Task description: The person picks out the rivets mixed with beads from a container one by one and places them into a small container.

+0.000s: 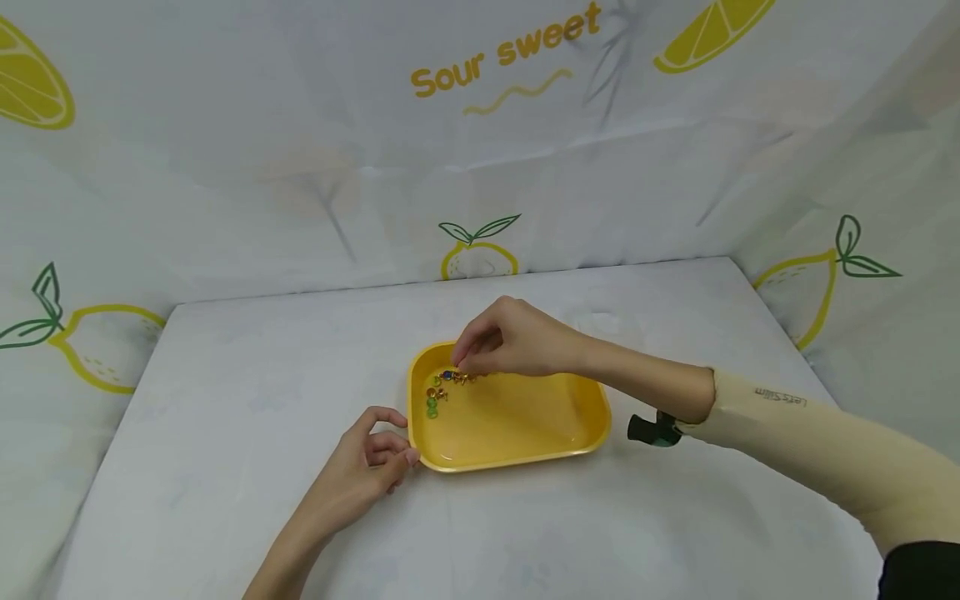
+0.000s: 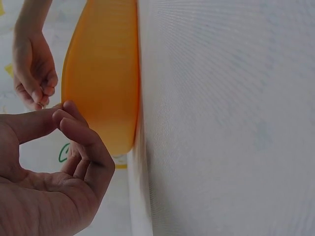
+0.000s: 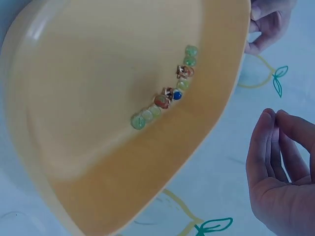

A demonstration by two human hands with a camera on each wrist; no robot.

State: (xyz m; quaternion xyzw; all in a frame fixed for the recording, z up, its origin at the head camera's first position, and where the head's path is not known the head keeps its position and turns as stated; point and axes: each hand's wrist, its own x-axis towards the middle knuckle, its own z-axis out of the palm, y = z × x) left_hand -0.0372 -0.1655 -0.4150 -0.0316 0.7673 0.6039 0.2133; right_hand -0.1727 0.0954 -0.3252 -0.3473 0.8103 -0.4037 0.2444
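Note:
My left hand [image 1: 363, 467] holds the near left corner of a yellow plastic tray [image 1: 510, 425], thumb and curled fingers at its rim. Over the far left part of the tray is my right hand [image 1: 517, 342], its thumb and fingertips drawn together in a pinch. I cannot tell whether something tiny is between these fingertips. Below them, a curved row of small beads lies along the foot of the tray wall. It includes green beads [image 3: 190, 60], a blue bead [image 3: 177, 94], a reddish bead [image 3: 161, 101] and gold-coloured pieces [image 3: 182, 72].
The tray stands on a table covered with white cloth [image 1: 225, 400]. A white curtain [image 1: 300, 167] printed with lemons rises behind and at both sides. My right forearm, in a pale sleeve [image 1: 810, 442], crosses the tray's right end, with a dark wrist device [image 1: 654, 430] beneath it.

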